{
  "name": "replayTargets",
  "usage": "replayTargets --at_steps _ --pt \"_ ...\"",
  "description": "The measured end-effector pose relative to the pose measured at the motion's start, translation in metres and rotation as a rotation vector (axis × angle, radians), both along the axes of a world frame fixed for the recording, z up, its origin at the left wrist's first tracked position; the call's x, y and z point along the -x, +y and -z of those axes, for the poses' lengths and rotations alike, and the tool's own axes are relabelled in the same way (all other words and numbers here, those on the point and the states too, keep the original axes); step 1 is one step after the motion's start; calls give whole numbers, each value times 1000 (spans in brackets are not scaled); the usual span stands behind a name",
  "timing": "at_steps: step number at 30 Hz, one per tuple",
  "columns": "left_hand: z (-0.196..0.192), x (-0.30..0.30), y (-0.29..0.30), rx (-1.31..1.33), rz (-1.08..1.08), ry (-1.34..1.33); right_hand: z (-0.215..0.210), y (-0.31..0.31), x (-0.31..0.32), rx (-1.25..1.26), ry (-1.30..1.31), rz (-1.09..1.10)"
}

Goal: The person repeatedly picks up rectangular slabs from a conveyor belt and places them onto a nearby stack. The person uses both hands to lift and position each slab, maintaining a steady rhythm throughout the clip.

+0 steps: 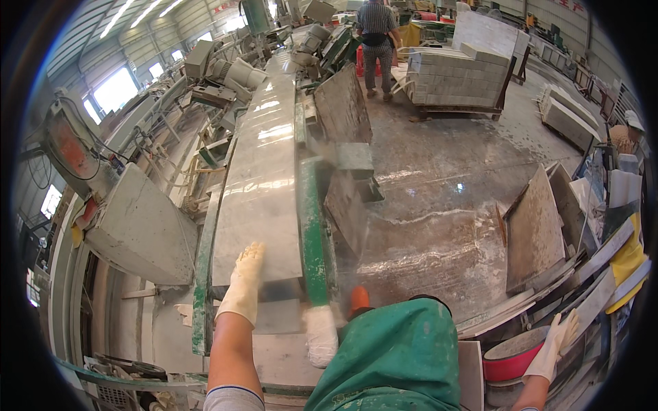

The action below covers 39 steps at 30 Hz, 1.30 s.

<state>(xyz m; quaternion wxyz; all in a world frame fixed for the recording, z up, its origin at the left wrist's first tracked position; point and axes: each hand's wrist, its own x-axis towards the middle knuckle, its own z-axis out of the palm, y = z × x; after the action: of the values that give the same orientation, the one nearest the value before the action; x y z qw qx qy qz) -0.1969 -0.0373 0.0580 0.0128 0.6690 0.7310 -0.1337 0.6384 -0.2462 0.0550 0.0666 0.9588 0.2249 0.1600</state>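
Slab (260, 161): smooth, stone-like, glossy. Rail (314, 240): painted metal, chipped, scuffed. Gloves (241, 286): rubber-like, matt. Apron (394, 356): smooth, coated-looking cloth, spotted. Floor (435, 178): concrete-like, wet, glossy in patches.

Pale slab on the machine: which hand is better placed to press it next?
Left hand, probably: it is at the near end of the slab; the right hand is beside the red curved object.

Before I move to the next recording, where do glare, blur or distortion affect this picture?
Head view: a left-side window is blown out to white; streaks of glare cross the pale slab and shiny floor; soft smears cloud the area beside the green rail; straight edges bend toward the black rim; left hand and right hand remain readable.
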Motion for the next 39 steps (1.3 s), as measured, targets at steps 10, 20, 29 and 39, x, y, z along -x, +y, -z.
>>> replayTargets --at_steps 10,20,29,39 --pt "-2 5 10 64 33 28 25 -34 -61 -190 170 9" --pt "-13 -5 8 52 11 -17 37 -46 -92 -162 165 -180" --pt "-31 -19 8 101 -36 9 34 -45 -129 -213 204 -239" --pt "-23 -16 13 80 -51 -6 41 -38 -153 -147 139 -192"
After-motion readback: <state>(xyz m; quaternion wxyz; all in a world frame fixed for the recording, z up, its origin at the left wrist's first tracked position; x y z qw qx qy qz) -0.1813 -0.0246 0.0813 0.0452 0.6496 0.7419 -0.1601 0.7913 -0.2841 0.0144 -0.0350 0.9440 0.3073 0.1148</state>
